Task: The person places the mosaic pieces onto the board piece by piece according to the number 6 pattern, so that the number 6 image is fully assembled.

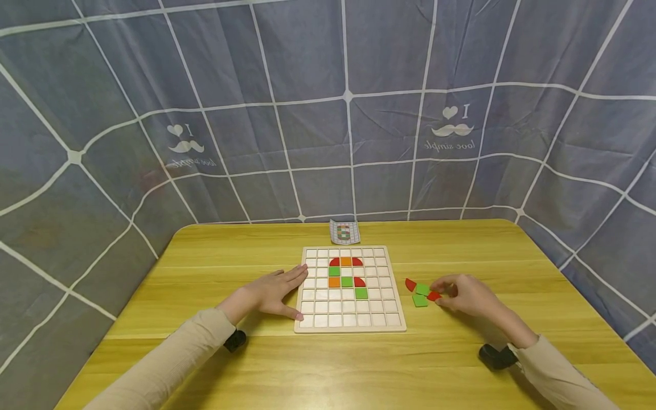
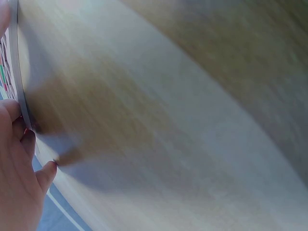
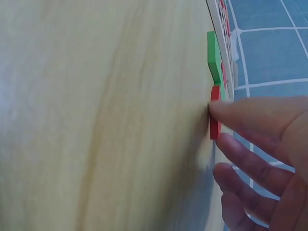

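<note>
A wooden grid board [image 1: 379, 289] lies on the table, with several red, orange and green tiles set in its upper middle squares. My left hand [image 1: 279, 291] rests spread along the board's left edge, fingertips and thumb touching the frame. To the right of the board, my right hand [image 1: 467, 295] pinches a red quarter-round tile [image 1: 434, 296] between thumb and fingers. The right wrist view shows the thumb against this red tile [image 3: 215, 127], low at the tabletop. Beside it are two green square tiles [image 1: 420, 300] and another red quarter-round tile [image 1: 410, 284].
Behind the board stands a small pattern card [image 1: 344, 232] with a coloured grid design. The yellow wood-grain table [image 1: 318, 370] ends at the back against a grey checked curtain [image 1: 318, 136]. Black wrist straps [image 1: 496, 357] sit under both forearms.
</note>
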A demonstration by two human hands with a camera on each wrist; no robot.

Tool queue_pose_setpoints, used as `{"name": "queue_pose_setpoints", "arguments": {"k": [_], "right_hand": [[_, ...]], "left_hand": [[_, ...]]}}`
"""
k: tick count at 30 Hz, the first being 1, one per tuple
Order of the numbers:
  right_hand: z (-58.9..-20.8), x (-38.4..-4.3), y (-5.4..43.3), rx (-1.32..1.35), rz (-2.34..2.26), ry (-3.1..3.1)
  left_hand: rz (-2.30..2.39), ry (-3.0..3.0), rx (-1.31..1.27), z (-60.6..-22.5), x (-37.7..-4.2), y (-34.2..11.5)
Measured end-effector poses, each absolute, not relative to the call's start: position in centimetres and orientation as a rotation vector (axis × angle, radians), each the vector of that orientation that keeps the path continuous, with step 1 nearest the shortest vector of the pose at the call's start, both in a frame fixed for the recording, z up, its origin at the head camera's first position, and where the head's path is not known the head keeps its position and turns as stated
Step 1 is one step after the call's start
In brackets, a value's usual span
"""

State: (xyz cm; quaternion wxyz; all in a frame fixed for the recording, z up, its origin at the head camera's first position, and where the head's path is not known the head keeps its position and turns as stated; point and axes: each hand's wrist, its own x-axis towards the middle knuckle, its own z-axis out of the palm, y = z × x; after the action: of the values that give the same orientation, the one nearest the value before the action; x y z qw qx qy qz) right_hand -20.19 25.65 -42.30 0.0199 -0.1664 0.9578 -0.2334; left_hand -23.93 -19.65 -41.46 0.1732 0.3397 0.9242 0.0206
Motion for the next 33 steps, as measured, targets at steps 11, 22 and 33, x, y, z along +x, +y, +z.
{"name": "queue_pose_setpoints", "arguments": {"k": [11,22,33], "right_hand": [[-42.18,-20.15,25.42,-0.429,-0.713,3.042],[-42.61,-20.41,24.82,-0.377,-0.675,3.077],[-42.55,-20.61,24.90,-0.364,-0.672,3.073]], "left_hand": [[0.076,2.620,0.962,-41.39,-23.89,-19.66],[0.072,2.617,0.966,-41.45,-23.83,-19.68],[0.058,2.624,0.966,-41.39,-23.88,-19.70]]}}
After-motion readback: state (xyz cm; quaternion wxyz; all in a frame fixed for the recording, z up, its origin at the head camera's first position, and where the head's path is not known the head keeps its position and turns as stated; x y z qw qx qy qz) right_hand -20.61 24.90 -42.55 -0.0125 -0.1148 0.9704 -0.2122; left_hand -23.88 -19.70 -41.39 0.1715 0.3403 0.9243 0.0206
